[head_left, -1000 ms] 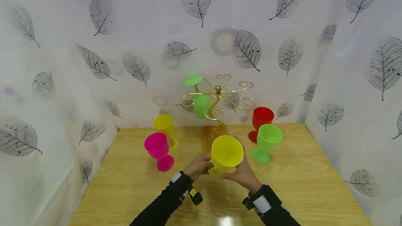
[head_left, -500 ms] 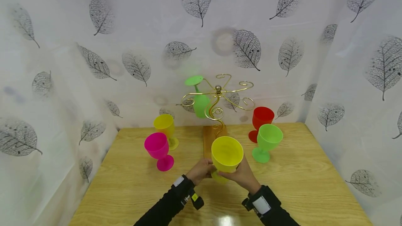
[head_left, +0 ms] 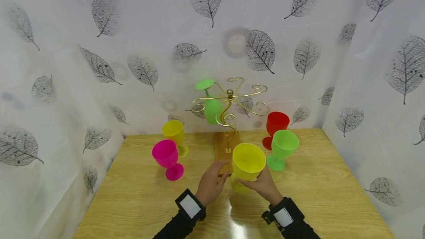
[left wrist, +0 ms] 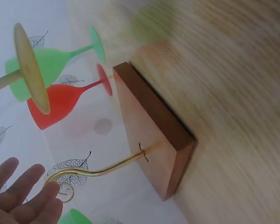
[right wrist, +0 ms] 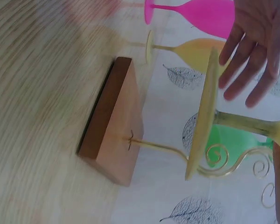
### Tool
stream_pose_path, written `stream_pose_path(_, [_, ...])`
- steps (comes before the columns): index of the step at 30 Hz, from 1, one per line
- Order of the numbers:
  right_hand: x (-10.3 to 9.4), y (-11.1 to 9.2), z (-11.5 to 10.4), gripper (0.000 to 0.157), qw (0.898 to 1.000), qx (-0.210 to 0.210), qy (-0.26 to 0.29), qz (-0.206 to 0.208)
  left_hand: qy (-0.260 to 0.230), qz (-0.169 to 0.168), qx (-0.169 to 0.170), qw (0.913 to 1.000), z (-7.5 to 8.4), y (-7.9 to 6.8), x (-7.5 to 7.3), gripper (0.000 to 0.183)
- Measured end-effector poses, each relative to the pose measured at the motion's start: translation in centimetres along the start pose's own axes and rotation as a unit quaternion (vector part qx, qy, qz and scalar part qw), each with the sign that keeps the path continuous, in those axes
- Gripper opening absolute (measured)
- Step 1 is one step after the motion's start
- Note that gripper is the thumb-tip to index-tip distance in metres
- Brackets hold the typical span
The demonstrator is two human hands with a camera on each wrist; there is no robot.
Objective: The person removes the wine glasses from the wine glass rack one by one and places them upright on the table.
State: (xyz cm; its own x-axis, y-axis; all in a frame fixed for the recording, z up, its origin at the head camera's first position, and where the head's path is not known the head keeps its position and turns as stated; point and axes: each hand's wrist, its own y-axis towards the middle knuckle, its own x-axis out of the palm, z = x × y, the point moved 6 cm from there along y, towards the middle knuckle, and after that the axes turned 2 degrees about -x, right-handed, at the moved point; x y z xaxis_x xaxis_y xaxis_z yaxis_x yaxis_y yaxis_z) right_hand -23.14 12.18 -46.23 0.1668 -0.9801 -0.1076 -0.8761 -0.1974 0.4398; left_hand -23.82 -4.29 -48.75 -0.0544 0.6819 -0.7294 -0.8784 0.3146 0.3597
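Observation:
A yellow goblet [head_left: 249, 159] is held upright by my right hand [head_left: 265, 185], its fingers round the bowl. In the right wrist view the goblet's foot [right wrist: 205, 112] hangs above the table, with the stem running toward the bowl. My left hand [head_left: 210, 182] is apart from the goblet, just to its left, fingers extended. Those fingers [left wrist: 30, 191] also show in the left wrist view. Behind both hands stands a gold wire rack [head_left: 229, 99] with curled arms on a wooden base [head_left: 223, 150]. One green goblet [head_left: 212, 110] hangs upside down from it at the back left.
On the left of the table [head_left: 132, 205] stand a magenta goblet [head_left: 166, 154] and another yellow goblet [head_left: 174, 132]. To the right are a red goblet [head_left: 277, 123] and a green goblet [head_left: 283, 145]. A leaf-patterned curtain [head_left: 149, 17] encloses the back and sides.
My left hand has let go of the yellow goblet's lower part and opened beside it. My right hand has shifted slightly right with the goblet.

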Motion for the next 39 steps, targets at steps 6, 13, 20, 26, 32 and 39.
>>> stream_pose_path(6, [-2.5,-0.7,0.8,0.077,1.0,-0.012,-0.013,0.02,-0.019,-0.012,-0.027,0.9994,-0.2,-1.0,0.5,0.033])
stream_pose_path(13, [-5.4,-2.0,1.9,0.087,0.997,0.003,-0.037,0.069,-0.046,-0.045,-0.058,0.9962,-0.7,-1.8,1.6,0.033])
stream_pose_path(20, [-7.1,-3.3,2.7,0.089,0.994,0.028,-0.049,0.093,-0.064,-0.058,-0.07,0.9938,-1.0,-2.6,2.5,0.033])
stream_pose_path(26, [-8.5,-4.1,3.5,0.09,0.989,0.058,-0.091,0.104,-0.077,-0.063,-0.08,0.9918,-1.1,-2.9,2.7,0.033])
stream_pose_path(32, [-10.5,-5.2,4.8,0.092,0.98,0.098,-0.115,0.132,-0.093,-0.074,-0.087,0.989,-1.2,-3.1,3.0,0.035])
stream_pose_path(39, [-12.0,-6.4,6.0,0.092,0.971,0.138,-0.128,0.149,-0.108,-0.092,-0.095,0.9852,-1.3,-3.3,3.7,0.035])
